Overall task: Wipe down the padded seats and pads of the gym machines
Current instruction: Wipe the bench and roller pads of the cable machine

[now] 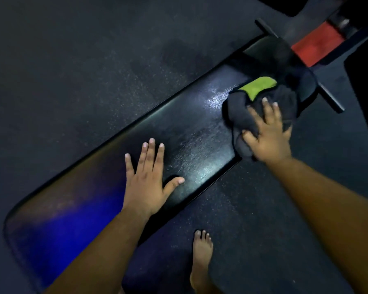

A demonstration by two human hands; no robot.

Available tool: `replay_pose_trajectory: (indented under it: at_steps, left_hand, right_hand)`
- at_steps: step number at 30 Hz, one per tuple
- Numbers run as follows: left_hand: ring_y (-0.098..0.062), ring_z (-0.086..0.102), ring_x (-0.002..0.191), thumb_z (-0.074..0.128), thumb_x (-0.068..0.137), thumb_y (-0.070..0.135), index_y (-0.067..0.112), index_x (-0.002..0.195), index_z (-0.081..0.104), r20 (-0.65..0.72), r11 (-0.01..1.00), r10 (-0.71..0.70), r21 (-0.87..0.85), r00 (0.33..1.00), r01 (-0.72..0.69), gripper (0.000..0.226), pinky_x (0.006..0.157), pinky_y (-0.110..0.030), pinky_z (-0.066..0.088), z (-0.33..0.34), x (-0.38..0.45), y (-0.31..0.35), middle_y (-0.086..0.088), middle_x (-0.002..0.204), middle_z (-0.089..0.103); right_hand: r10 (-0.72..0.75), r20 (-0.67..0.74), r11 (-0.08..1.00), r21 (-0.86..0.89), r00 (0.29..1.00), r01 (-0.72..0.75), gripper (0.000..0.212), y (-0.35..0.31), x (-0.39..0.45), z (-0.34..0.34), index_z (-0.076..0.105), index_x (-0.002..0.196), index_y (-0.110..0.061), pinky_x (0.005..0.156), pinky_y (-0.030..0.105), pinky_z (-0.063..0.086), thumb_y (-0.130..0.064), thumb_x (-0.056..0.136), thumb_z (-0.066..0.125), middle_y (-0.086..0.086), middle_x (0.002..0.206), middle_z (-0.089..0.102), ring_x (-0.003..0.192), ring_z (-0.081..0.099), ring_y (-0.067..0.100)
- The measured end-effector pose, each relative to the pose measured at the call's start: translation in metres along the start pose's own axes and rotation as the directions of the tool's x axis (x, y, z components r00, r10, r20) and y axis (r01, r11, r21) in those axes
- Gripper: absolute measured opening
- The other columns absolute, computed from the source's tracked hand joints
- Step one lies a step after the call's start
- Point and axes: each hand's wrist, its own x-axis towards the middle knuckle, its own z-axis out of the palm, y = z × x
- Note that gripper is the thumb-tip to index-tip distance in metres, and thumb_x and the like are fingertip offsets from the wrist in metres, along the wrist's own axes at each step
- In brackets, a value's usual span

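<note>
Left hand (145,183) flat (right hand (268,134) on cloth (261,107))

You are standing in a gym: a long black padded bench (136,149) stretches across dark speckled rubber floor (72,60), its black steel foot bar (319,81) and a red machine part (319,45) showing at the far end.

Bare forearms (106,240), bare foot (202,257), no sleeves.
</note>
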Motion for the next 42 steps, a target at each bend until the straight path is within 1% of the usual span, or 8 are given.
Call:
replay_pose_trajectory:
  at_steps: [3, 9, 13, 16, 24, 29, 36, 42]
  left_hand:
    - [-0.019, -0.015, 0.158, 0.003, 0.089, 0.087, 0.017, 0.164, -0.002, 0.008, 1.000, -0.028, -0.010, 1.000, 0.028, 0.103, 0.125, -0.062, -0.007, -0.007, 0.017, 0.019, -0.003, 0.170, -0.018]
    - [-0.019, -0.009, 0.159, 0.005, 0.089, 0.086, 0.010, 0.164, 0.001, -0.028, 0.999, -0.036, -0.031, 0.999, 0.035, 0.107, 0.124, -0.065, -0.005, -0.014, 0.040, 0.029, -0.005, 0.172, -0.011]
    - [-0.020, -0.006, 0.159, 0.006, 0.090, 0.086, 0.012, 0.164, 0.007, -0.002, 0.998, 0.051, 0.034, 0.999, -0.051, 0.104, 0.123, -0.066, -0.002, -0.017, 0.061, 0.022, -0.004, 0.172, -0.007]
    - [-0.020, -0.009, 0.159, 0.005, 0.089, 0.086, 0.012, 0.164, 0.004, 0.011, 0.999, 0.031, 0.013, 0.999, -0.031, 0.106, 0.124, -0.066, -0.004, -0.026, 0.081, 0.019, -0.004, 0.172, -0.011]
    - [-0.020, -0.010, 0.159, 0.009, 0.091, 0.086, 0.011, 0.162, -0.011, -0.021, 0.993, 0.026, -0.118, 0.999, -0.029, 0.106, 0.124, -0.063, -0.004, -0.038, 0.111, 0.002, -0.005, 0.172, -0.013]
    - [-0.018, -0.015, 0.158, 0.006, 0.088, 0.089, 0.015, 0.163, -0.009, 0.076, 0.993, 0.110, -0.043, 0.991, -0.107, 0.107, 0.123, -0.064, -0.008, -0.045, 0.141, -0.002, -0.003, 0.171, -0.018]
    - [-0.023, -0.004, 0.160, 0.005, 0.089, 0.087, 0.012, 0.164, 0.000, 0.131, 0.986, 0.168, -0.003, 0.977, -0.170, 0.107, 0.123, -0.068, 0.000, -0.052, 0.168, 0.026, -0.007, 0.172, -0.009]
    - [-0.025, 0.000, 0.160, 0.005, 0.089, 0.088, 0.013, 0.164, 0.007, 0.125, 0.940, 0.301, 0.131, 0.945, -0.316, 0.106, 0.122, -0.069, 0.004, -0.044, 0.199, 0.059, -0.009, 0.172, -0.004]
  right_hand:
    - [0.015, -0.022, 1.000, -0.024, 1.000, -0.015, 0.082, -0.057, -0.038, 0.023, 0.018, 0.159, -0.044, 0.105, 0.087, 0.012, -0.060, 0.081, 0.038, -0.001, 0.173, -0.001, 0.159, -0.005, 0.028]
    - [-0.613, 0.099, 0.766, -0.169, 0.784, 0.620, 0.082, -0.050, -0.016, 0.021, 0.031, 0.155, -0.046, 0.110, 0.083, 0.003, -0.067, 0.078, 0.047, -0.002, 0.172, 0.012, 0.158, 0.009, 0.022]
    - [-0.067, 0.076, 0.993, -0.087, 0.995, 0.074, 0.081, 0.033, 0.079, -0.023, 0.018, 0.158, -0.047, 0.110, 0.083, 0.009, -0.066, 0.086, 0.047, -0.009, 0.172, -0.008, 0.158, -0.007, 0.020]
    - [0.110, -0.024, 0.990, -0.088, 0.994, -0.111, 0.083, -0.007, 0.058, -0.013, 0.010, 0.160, -0.044, 0.109, 0.083, 0.012, -0.066, 0.082, 0.029, -0.003, 0.173, -0.006, 0.158, -0.007, 0.025]
    - [-0.538, 0.095, 0.823, -0.159, 0.838, 0.546, 0.075, -0.090, 0.076, 0.010, 0.028, 0.156, -0.050, 0.109, 0.083, 0.003, -0.078, 0.086, 0.034, -0.006, 0.172, 0.008, 0.159, 0.006, 0.022]
    - [0.097, 0.000, 0.993, -0.074, 0.995, -0.097, 0.078, -0.027, 0.177, -0.032, 0.014, 0.158, -0.050, 0.110, 0.082, 0.009, -0.076, 0.087, 0.033, -0.005, 0.173, -0.001, 0.159, -0.002, 0.023]
    - [-0.140, 0.102, 0.981, -0.124, 0.985, 0.152, 0.086, -0.060, 0.027, 0.006, 0.015, 0.160, -0.048, 0.108, 0.077, 0.024, -0.063, 0.081, 0.046, -0.006, 0.173, -0.003, 0.159, 0.005, 0.023]
    - [0.431, 0.043, 0.902, -0.039, 0.901, -0.430, 0.086, 0.035, 0.094, -0.025, 0.007, 0.159, -0.048, 0.110, 0.083, 0.003, -0.075, 0.086, 0.043, -0.008, 0.171, -0.011, 0.157, -0.013, 0.026]
